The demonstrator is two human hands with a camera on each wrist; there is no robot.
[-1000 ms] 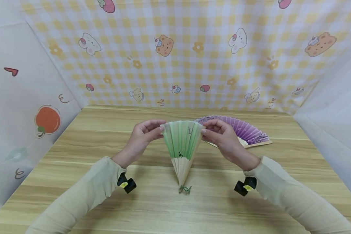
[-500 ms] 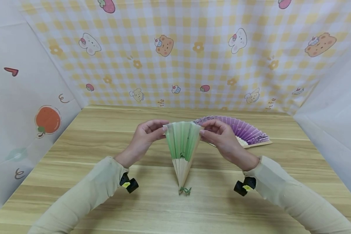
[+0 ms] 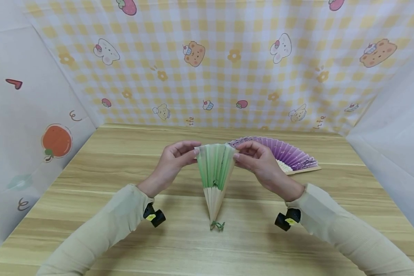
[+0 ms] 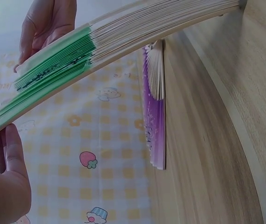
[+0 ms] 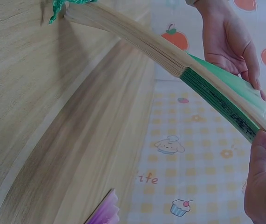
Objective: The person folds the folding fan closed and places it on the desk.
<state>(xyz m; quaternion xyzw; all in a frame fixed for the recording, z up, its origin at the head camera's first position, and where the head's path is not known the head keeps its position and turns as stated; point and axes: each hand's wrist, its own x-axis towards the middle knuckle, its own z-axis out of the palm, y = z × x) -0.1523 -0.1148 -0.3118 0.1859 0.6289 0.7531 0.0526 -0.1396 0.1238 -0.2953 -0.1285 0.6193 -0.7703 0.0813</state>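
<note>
A green folding fan [image 3: 214, 165] with pale wooden ribs stands partly spread between the two hands, its narrow end low at the table. My left hand [image 3: 174, 163] pinches its upper left edge between thumb and fingers. At the upper right edge, my right hand [image 3: 262, 165] pinches the outer rib. A green knotted cord [image 3: 218, 225] hangs from the narrow end. Both wrist views show the pleats bunched close together, with the left hand [image 4: 4, 172] gripping one outer end and the right hand [image 5: 265, 175] the other.
Behind the right hand, a purple folding fan [image 3: 289, 153] lies spread on the wooden table [image 3: 131, 153]. A yellow checked cloth [image 3: 214, 76] hangs at the table's back edge, and white cloth walls [image 3: 20, 115] stand at both sides.
Both hands have come closer together, the left moving right and the right slightly left. The green fan has narrowed between them. The purple fan has stayed in place.
</note>
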